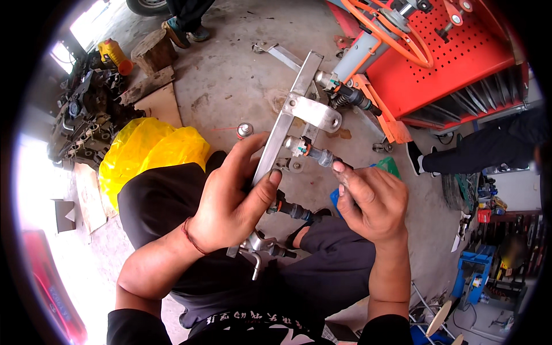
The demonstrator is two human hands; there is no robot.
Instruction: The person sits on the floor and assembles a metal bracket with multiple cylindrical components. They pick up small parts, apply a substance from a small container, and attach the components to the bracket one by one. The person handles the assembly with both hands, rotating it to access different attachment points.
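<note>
Across black clothing [227, 334], white lettering [259, 318]; left fingers [263, 194] grip metal rail [280, 129].

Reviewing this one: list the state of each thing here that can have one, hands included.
Left hand: closed around rail.
Rail: held, slanted.
Right hand: curled at middle injector's tip; grip unclear.
Middle injector: attached to rail.
Upper injector: attached to rail.
Lower injector: joint hidden.
Yellow bag: crumpled.
Spray can: upright.
Stump: standing on end.
</note>
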